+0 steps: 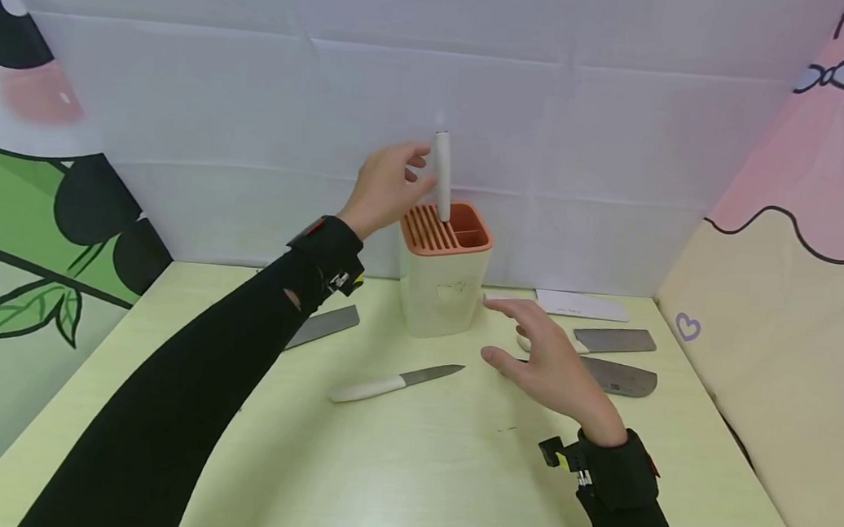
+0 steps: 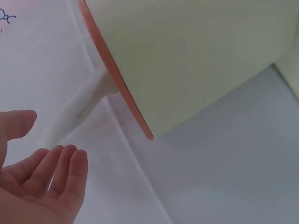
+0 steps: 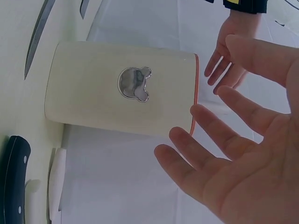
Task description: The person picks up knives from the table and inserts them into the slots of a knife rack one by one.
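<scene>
A cream knife block with an orange slotted top stands toward the back of the table. One knife with a white handle is in it, the handle upright and the blade hidden inside. Beside that handle is my left hand; its fingers are loosely bent and the thumb is apart from them in the left wrist view, not closed round the handle. My right hand hovers in front of the block's right side, fingers spread and holding nothing, as the right wrist view also shows.
A white-handled knife lies in front of the block. At the right lie a wide blade, a darker rounded blade and a white blade. Another blade is partly behind my left arm. A dark handle shows in the right wrist view.
</scene>
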Demonstrator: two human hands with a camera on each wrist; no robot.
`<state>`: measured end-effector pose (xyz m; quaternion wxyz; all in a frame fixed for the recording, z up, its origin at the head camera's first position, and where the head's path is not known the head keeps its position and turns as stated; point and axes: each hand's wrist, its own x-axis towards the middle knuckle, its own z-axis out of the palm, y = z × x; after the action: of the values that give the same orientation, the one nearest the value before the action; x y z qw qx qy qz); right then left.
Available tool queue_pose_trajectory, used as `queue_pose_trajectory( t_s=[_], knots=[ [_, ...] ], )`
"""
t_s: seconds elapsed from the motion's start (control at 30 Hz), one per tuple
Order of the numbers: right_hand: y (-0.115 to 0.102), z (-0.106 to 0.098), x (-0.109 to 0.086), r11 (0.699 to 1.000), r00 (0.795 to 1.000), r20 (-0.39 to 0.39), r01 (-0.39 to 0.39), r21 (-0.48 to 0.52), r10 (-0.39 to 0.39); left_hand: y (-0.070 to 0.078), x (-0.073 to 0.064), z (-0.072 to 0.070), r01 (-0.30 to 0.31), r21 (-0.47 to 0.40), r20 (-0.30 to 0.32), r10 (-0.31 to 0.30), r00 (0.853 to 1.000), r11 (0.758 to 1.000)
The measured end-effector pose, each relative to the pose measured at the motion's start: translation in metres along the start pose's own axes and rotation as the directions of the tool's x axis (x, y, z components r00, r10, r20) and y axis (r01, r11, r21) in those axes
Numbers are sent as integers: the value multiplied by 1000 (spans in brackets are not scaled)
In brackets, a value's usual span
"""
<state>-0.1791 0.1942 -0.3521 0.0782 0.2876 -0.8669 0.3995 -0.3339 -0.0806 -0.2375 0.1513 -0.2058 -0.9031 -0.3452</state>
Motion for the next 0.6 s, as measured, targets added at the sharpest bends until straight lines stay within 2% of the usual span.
queue_pose_trajectory(
  t_s=[0.13,0.3,0.47,0.6],
  knots=[
    [3,-4,-2,1000,1000,-11,6,-16,-6,-2,-31,-7,-70,89,-4,71,997,994],
    [8,-11,-8,999,1000,-18,-18,-36,18,-12,-79,-14,-146,202,-9,151,988,968],
    [20,-17,-16,995,999,-10,-42,-94,41,-34,-128,-17,-200,246,-24,213,977,948],
    [32,-22,-22,986,998,-10,-61,-155,60,-52,-161,-13,-232,264,-57,255,965,936]
  ],
)
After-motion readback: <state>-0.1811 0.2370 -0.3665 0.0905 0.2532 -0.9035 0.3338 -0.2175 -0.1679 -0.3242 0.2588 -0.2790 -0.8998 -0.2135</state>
